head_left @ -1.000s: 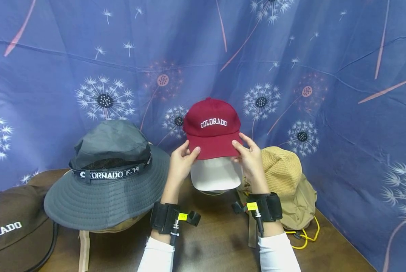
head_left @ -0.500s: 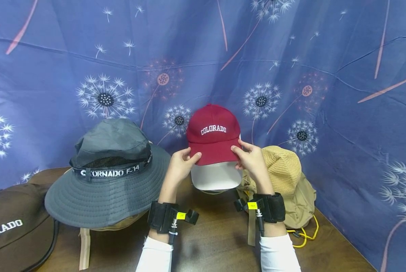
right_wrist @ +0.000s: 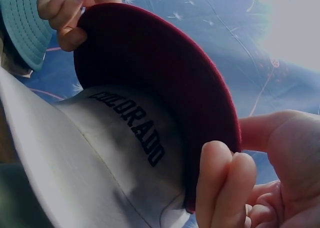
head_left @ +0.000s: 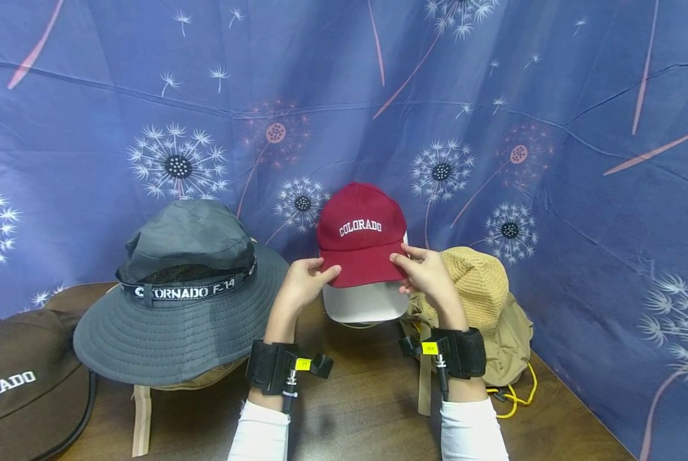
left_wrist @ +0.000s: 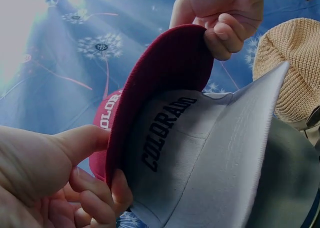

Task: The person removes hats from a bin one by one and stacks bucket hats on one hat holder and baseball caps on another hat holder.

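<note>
Red cap (head_left: 361,218) was over the white cap (head_left: 367,305), toward the far edge of the surface (head_left: 349,397). Fingers nearly closed, both hands: my left hand (head_left: 305,282) pinched one side of the red brim (head_left: 363,267), my right hand (head_left: 428,274) the other, thumbs on top. I'd call the stacking mostly done; the brims stood apart, so settling and letting go looked left. Couldn't see inside the red crown or how deep it sat. Dark green thing (left_wrist: 290,173) underneath mostly hidden; brown cap (head_left: 29,378), front left, ran out of frame.
</note>
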Demonstrator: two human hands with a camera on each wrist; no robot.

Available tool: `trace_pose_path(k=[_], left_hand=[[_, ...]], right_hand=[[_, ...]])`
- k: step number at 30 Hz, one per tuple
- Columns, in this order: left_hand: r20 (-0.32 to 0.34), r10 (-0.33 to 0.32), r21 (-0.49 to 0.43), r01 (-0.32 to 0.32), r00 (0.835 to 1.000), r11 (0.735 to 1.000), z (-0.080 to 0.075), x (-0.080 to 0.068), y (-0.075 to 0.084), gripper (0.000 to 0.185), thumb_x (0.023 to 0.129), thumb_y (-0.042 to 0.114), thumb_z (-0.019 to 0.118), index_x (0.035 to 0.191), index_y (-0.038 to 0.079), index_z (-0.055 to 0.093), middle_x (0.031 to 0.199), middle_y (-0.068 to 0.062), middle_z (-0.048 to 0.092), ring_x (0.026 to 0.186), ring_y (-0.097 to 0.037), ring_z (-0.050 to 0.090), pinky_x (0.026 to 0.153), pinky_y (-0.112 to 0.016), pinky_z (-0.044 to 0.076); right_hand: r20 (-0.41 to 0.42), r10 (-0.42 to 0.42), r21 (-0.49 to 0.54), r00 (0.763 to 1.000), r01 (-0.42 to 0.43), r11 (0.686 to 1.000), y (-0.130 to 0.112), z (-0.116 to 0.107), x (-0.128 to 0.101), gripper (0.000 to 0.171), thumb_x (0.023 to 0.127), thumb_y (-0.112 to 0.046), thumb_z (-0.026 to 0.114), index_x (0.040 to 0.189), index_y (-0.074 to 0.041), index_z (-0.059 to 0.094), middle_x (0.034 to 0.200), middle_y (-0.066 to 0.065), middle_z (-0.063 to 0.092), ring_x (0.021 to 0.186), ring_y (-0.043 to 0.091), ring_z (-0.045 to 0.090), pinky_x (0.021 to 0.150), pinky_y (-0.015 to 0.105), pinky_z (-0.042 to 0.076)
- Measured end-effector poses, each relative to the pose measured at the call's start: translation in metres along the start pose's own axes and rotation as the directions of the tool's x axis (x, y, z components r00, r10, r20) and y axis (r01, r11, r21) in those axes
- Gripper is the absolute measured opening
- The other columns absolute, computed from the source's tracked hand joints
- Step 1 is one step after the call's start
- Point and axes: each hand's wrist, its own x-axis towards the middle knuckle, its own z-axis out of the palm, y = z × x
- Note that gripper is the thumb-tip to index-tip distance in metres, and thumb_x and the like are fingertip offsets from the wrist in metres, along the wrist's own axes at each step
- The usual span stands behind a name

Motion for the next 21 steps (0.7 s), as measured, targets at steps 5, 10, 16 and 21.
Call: trace_pose_path(k=[5, 10, 16, 21], left_hand=[[0.033, -0.013, 0.015, 0.013, 0.999, 1.000, -0.0008, 0.0006, -0.0010, 0.060, 0.089, 0.027, 0.067, 0.134, -0.009, 0.049, 0.112, -0.024, 0.069, 0.102, -0.023, 0.064, 0.089, -0.037, 0.053], [0.067, -0.036, 0.037, 0.033, 0.997, 0.999, -0.0027, 0.0001, -0.0024, 0.060, 0.090, 0.028, 0.066, 0.135, -0.009, 0.049, 0.120, -0.023, 0.066, 0.109, -0.027, 0.063, 0.095, -0.042, 0.052], [0.084, -0.034, 0.057, 0.029, 0.996, 0.998, -0.0034, -0.0026, -0.0008, 0.060, 0.090, 0.027, 0.066, 0.134, -0.010, 0.048, 0.123, -0.024, 0.064, 0.108, -0.027, 0.062, 0.094, -0.043, 0.052], [0.074, -0.058, 0.051, 0.055, 0.996, 0.997, -0.0014, -0.0020, -0.0018, 0.062, 0.088, 0.030, 0.068, 0.135, -0.005, 0.046, 0.107, -0.022, 0.069, 0.097, -0.024, 0.064, 0.076, -0.032, 0.052]], right_hand=[[0.023, 0.018, -0.018, 1.000, -0.018, 1.000, -0.0010, -0.0022, -0.0013, 0.062, 0.093, -0.024, 0.060, 0.146, -0.002, 0.036, 0.093, 0.018, 0.064, 0.040, 0.003, 0.056, 0.044, 0.020, 0.053], [0.047, 0.028, -0.055, 0.999, -0.025, 0.998, 0.0004, -0.0034, -0.0012, 0.062, 0.093, -0.024, 0.059, 0.146, -0.001, 0.036, 0.072, 0.004, 0.059, 0.040, 0.002, 0.054, 0.043, 0.020, 0.051], [0.062, 0.041, -0.066, 0.997, -0.037, 0.997, 0.0013, -0.0048, -0.0018, 0.063, 0.093, -0.025, 0.058, 0.147, -0.003, 0.035, 0.067, 0.000, 0.056, 0.040, 0.003, 0.053, 0.042, 0.019, 0.049], [0.088, 0.033, -0.070, 0.996, -0.027, 0.997, 0.0015, -0.0075, -0.0031, 0.065, 0.094, -0.025, 0.057, 0.148, -0.001, 0.030, 0.079, 0.005, 0.058, 0.043, 0.004, 0.056, 0.045, 0.021, 0.052]])
